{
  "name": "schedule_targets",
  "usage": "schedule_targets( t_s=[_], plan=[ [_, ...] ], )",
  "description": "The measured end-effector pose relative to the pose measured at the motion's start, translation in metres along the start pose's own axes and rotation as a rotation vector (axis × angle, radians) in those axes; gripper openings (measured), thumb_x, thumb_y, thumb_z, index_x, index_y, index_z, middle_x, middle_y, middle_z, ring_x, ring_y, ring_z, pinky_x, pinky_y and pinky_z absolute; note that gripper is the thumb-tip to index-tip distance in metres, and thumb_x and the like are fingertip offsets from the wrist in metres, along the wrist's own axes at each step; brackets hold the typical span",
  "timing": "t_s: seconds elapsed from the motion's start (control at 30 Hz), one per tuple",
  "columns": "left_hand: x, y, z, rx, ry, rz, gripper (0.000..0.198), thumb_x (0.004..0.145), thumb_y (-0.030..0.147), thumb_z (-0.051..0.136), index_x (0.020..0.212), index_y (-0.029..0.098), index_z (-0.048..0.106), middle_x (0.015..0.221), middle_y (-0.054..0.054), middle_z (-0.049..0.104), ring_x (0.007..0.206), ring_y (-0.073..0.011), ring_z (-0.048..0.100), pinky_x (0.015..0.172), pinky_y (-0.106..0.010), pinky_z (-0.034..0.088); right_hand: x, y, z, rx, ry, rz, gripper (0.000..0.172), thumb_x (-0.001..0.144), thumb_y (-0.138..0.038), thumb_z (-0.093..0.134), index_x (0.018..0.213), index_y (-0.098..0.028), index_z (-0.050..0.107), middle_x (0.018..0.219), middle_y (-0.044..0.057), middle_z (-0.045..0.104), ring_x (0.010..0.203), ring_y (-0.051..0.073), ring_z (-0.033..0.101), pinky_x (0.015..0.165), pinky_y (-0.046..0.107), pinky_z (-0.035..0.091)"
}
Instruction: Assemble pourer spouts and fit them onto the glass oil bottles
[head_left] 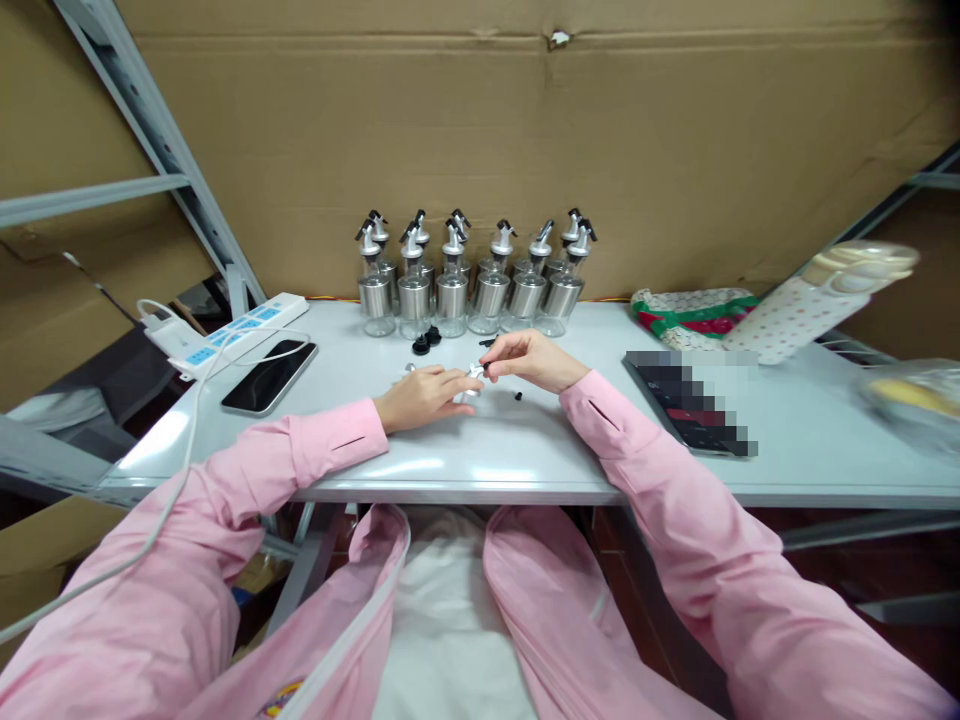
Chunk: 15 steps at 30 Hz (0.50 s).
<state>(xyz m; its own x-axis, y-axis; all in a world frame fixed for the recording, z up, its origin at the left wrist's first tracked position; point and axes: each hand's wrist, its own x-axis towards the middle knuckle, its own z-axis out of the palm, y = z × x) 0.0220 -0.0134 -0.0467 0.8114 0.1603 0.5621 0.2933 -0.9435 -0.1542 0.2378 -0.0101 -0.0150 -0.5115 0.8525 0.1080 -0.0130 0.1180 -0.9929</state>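
Over the middle of the table, my left hand (426, 397) is closed round a small silver pourer top (475, 371), its thumb and fingers at the piece's left side. My right hand (534, 361) pinches a small black part (486, 367) against the upper right of that top. Behind my hands stand several glass and steel bottles (452, 298) in two rows, most with silver and black pourers. Black stoppers (421, 344) lie left of my hands, and one tiny black piece (518, 397) lies below my right hand. Another silver piece shows partly behind my left hand.
A phone (270, 377) and a white power strip (240, 335) with a cable are on the left of the table (465, 485). To the right are a dark, partly blurred-out flat object (679, 405), a patterned cloth (694, 315), a tilted spotted cup (810, 300) and a plastic bag (919, 395).
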Motion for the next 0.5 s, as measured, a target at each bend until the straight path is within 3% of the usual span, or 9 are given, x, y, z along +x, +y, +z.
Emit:
schedule_targets(
  t_s=[0.27, 0.5],
  plan=[
    [0.0005, 0.0007, -0.0005, 0.016, 0.088, 0.046, 0.038, 0.092, 0.043, 0.034, 0.101, 0.014, 0.056, 0.087, -0.008, 0.067, 0.072, -0.0125, 0.062, 0.067, -0.024, 0.046, -0.0021, -0.0006, -0.0001, 0.096, -0.051, 0.013, 0.024, 0.055, -0.024, 0.081, 0.076, -0.016, 0.071, 0.065, 0.000, 0.070, 0.061, 0.010, 0.063, 0.067, 0.026, 0.048],
    [0.0002, 0.0010, -0.0007, 0.027, 0.088, 0.047, 0.038, 0.092, 0.043, 0.034, 0.102, 0.014, 0.056, 0.085, -0.007, 0.067, 0.069, -0.0121, 0.061, 0.066, -0.023, 0.046, -0.0006, 0.0032, -0.0031, 0.069, -0.059, 0.022, 0.024, 0.053, -0.022, 0.082, 0.073, -0.016, 0.071, 0.066, 0.000, 0.071, 0.060, 0.009, 0.064, 0.065, 0.024, 0.048]
  ],
)
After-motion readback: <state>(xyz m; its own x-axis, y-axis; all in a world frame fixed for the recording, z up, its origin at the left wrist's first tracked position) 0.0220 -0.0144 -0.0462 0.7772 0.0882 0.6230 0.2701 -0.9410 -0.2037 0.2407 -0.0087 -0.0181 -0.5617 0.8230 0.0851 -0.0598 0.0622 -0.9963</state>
